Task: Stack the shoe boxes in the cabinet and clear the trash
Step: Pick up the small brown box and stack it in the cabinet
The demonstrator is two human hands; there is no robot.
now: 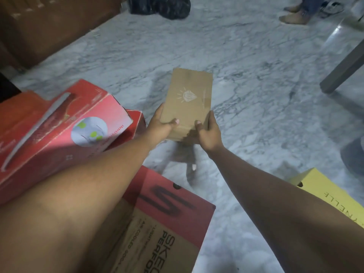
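A plain brown cardboard shoe box (189, 95) with a white diamond print is held above the marble floor at the centre of the view. My left hand (160, 126) grips its near left corner, thumb on the lid. My right hand (208, 133) grips the near right corner, thumb on top as well. A red box with a shoe picture (59, 123) lies at the left on another red box (137, 121). A red and brown box with black lettering (167, 219) sits below my arms. A yellow box (327, 192) lies at the lower right.
A black trash bag (167, 5) sits at the far top on the grey marble floor (256, 75). Brown wooden furniture (49, 26) runs along the top left. Another person's feet (295, 15) stand at the top right. A grey furniture leg (342, 73) slants at the right.
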